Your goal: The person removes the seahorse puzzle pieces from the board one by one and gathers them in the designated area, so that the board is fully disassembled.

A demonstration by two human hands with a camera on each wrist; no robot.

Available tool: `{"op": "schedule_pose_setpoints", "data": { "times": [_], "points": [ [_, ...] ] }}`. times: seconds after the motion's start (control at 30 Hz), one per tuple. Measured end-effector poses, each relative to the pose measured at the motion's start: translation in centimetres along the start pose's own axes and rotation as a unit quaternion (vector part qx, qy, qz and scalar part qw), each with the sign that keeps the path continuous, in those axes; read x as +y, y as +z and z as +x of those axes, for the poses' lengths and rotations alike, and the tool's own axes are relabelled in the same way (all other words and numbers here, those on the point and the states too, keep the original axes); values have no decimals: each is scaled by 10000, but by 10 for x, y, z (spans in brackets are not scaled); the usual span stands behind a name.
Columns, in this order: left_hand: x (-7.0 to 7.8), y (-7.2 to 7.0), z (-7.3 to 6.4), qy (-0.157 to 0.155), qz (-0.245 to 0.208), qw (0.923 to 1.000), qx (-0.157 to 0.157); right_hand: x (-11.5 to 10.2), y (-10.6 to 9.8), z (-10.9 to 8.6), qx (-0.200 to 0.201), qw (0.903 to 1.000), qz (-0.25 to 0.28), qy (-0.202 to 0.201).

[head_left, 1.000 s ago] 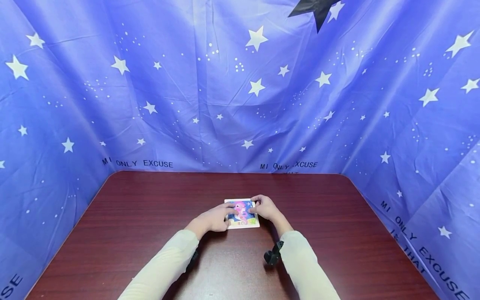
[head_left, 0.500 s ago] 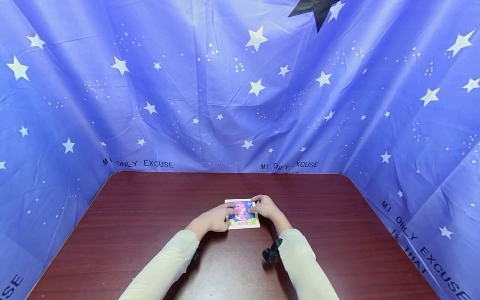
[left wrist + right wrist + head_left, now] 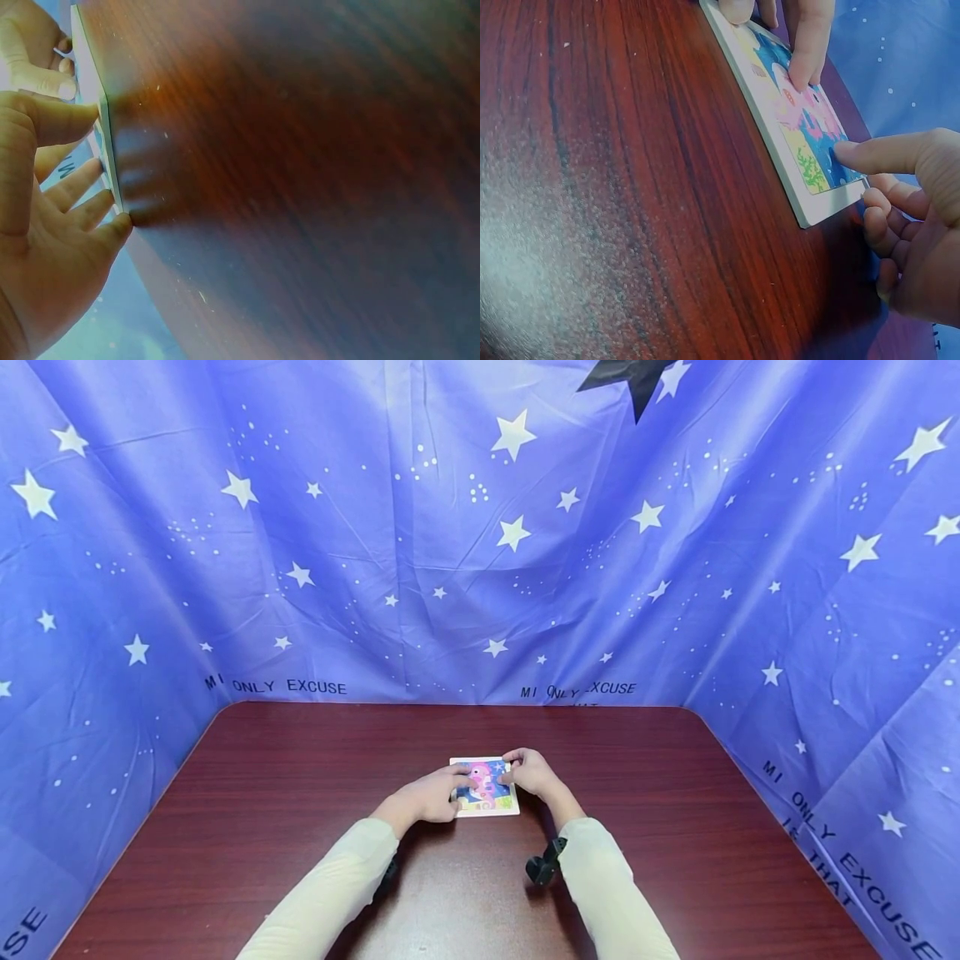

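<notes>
A square, white-framed picture board (image 3: 486,812) lies flat on the dark red table (image 3: 300,752), in front of the person. Its inset picture has a pink seahorse on blue, with yellow and green along the near side. The left hand (image 3: 427,796) rests over the board's left side, one finger pressing on the picture and others touching the rim. At the right side, the right hand (image 3: 532,775) holds the corner, its thumb (image 3: 855,156) on the picture and its bent fingers (image 3: 881,217) at the edge. Both hands cover parts of the picture.
A blue curtain (image 3: 450,527) with white stars hangs behind the table and along its sides. Black wrist devices (image 3: 542,867) show below the cream sleeves (image 3: 330,893). Light glares off the table near its front.
</notes>
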State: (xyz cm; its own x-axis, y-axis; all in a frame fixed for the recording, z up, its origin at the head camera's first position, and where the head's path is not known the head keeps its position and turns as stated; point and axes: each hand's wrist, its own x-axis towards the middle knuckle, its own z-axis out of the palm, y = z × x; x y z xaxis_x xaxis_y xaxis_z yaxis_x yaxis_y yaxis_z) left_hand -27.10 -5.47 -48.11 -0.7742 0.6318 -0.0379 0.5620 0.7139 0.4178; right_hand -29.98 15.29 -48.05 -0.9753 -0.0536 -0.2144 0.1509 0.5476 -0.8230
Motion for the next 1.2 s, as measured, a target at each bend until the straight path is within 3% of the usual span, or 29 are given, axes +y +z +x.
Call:
{"op": "schedule_pose_setpoints", "data": {
  "times": [0.3, 1.2],
  "points": [
    [-1, 0, -1, 38, -14, 10000, 5, 1, 0, -2, 94, 9999, 42, -23],
    [3, -2, -2, -73, -27, 10000, -51, 10, -1, -3, 373, 9968, -302, -645]
  ]
}}
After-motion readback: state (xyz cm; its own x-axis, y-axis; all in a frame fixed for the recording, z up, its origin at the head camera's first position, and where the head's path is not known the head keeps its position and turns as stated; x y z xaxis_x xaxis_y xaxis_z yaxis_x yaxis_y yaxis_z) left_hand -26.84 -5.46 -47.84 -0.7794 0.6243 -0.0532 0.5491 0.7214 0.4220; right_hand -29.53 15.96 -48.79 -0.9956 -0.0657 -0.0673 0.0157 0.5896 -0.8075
